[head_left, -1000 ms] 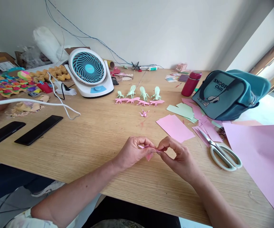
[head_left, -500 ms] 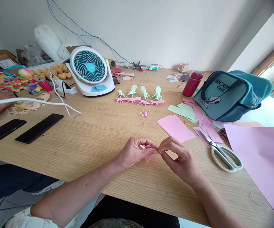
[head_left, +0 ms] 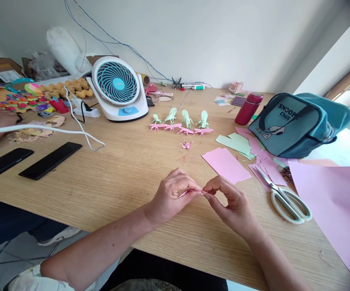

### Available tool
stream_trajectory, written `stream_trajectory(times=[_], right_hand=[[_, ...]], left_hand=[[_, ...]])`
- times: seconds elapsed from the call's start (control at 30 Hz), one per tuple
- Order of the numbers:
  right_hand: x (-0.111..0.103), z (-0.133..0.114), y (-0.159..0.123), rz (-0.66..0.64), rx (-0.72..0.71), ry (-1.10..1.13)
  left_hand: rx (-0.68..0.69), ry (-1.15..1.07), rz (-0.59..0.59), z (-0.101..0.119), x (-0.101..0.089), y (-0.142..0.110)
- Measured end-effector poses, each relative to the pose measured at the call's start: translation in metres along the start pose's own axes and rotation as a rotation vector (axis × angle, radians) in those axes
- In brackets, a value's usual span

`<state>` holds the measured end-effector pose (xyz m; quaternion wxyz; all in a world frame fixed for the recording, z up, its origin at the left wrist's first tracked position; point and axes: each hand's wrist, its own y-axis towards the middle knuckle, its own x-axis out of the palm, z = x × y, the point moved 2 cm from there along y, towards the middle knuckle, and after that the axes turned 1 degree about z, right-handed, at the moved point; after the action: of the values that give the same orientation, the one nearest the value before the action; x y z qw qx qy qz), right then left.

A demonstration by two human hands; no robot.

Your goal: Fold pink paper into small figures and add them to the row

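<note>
My left hand (head_left: 175,194) pinches a small folded pink paper piece (head_left: 184,193), most of it hidden behind the fingers. Thumb and forefinger of my right hand (head_left: 229,200) are closed on the same piece's end, fingertips almost touching the left ones. Beyond the hands lies a small pink folded paper figure (head_left: 187,144). Behind it stand a row of pink paper figures (head_left: 184,129) and a row of green paper figures (head_left: 187,119). A stack of pink paper sheets (head_left: 226,163) lies just past my right hand.
Scissors (head_left: 288,202) rest at the right beside a large pink sheet (head_left: 329,198). Paper scraps (head_left: 266,161), a red bottle (head_left: 249,109) and a teal bag (head_left: 296,125) are behind. A fan (head_left: 118,89), two black phones (head_left: 50,160) and another person's hand (head_left: 0,119) are left.
My left hand has turned over the pink piece, so less of it shows below the fingers. Both hands stay pinched together; the view has shifted slightly.
</note>
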<state>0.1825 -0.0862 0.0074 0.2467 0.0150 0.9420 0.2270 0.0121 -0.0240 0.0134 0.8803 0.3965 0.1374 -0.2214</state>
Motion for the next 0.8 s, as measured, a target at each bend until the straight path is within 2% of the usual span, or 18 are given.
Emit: stream_trajectory(times=[0.33, 0.5, 0.63, 0.8], right_hand=[[0.002, 0.002, 0.0, 0.023, 0.014, 0.007], [0.003, 0.003, 0.0, 0.022, 0.024, 0.015], [0.002, 0.003, 0.0, 0.016, 0.033, 0.016], [0.003, 0.004, 0.0, 0.019, 0.081, 0.036]], left_hand=[[-0.154, -0.067, -0.004, 0.0, 0.002, 0.0], [-0.429, -0.183, -0.05, -0.005, 0.005, -0.002], [-0.68, -0.487, -0.123, -0.012, 0.011, -0.004], [-0.819, -0.661, -0.109, -0.018, 0.013, -0.003]])
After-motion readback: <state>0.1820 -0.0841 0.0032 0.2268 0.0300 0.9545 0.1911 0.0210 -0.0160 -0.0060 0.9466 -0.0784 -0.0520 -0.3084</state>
